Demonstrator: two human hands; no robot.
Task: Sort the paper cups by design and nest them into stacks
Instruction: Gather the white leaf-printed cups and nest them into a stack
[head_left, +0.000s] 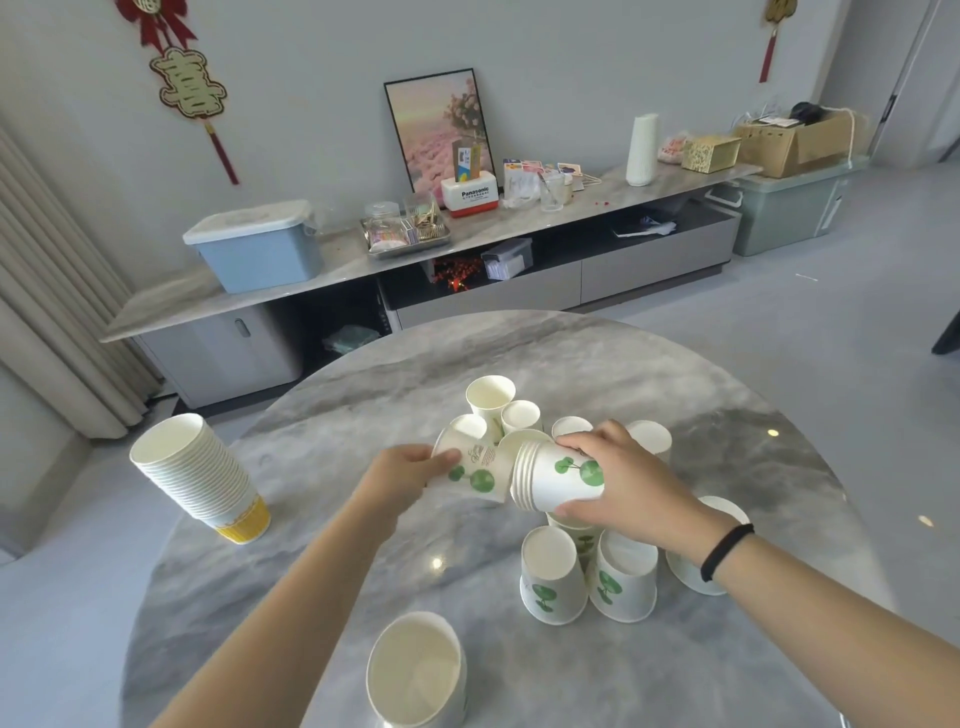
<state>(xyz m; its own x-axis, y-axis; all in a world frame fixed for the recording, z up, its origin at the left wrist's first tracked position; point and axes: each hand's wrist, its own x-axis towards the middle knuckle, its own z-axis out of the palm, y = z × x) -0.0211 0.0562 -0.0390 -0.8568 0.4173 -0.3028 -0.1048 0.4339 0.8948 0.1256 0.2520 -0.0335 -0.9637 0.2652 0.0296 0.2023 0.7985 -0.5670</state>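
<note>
Above the round table (363, 415), the left hand (410, 470) gripped 1 green-leaf cup (475, 470) lying sideways, base toward the short nested stack (556, 480) clasped sideways by the right hand (618, 483), which hid its base.

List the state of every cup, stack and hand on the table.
left hand: holding one green-leaf cup sideways
right hand: holding short green-leaf stack sideways
yellow stack: tall, nested, leaning
loose cups: upside down, unstacked
near cup: upright, empty
</note>
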